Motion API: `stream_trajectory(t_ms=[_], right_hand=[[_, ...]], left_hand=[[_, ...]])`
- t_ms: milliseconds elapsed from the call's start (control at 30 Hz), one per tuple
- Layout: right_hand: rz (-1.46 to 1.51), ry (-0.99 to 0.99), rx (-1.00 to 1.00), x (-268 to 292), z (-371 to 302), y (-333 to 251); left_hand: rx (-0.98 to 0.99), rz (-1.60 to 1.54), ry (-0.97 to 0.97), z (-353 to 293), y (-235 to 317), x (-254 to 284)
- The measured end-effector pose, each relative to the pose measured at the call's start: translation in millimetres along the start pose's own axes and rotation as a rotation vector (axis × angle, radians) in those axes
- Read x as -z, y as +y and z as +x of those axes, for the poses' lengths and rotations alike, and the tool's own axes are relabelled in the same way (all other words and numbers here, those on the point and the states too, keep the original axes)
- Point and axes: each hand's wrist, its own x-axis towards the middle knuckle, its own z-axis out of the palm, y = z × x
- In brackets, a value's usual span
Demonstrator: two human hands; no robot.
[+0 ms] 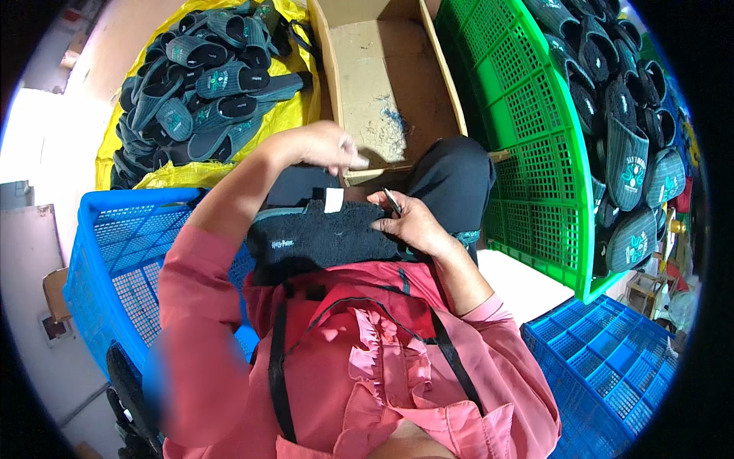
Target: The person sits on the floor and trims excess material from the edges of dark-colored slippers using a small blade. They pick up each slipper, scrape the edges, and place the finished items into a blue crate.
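A black fleecy slipper (329, 237) lies crosswise on my lap, its sole side hidden. A small white tag (334, 200) sticks up from its far edge. My right hand (419, 226) is at the slipper's right end, closed around a slim dark metal tool that looks like thread snips (393, 202); most of it is hidden in the palm. Out past the slipper, my left hand (325, 147) hangs above the near end of a wooden trough, one finger stretched and the others bent. No object shows in it.
Thread scraps lie in the wooden trough (359, 69) between my knees. Grey-green slippers (222, 80) are heaped on a yellow sack (306, 115) at far left. More slippers (628, 168) fill the green crate (527, 115) at right. Blue crates (138, 199) (604, 367) stand at both sides.
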Motion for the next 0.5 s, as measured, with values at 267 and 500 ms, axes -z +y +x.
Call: stream_trajectory(t_ms=[267, 500], right_hand=[[0.078, -0.001, 0.135, -4, -6, -4], [0.076, 0.022, 0.109, -7, -4, 2]], left_hand=[[-0.171, 0.228, -0.395, -69, 5, -44], [-0.189, 0.181, -0.143, -85, -4, -65]])
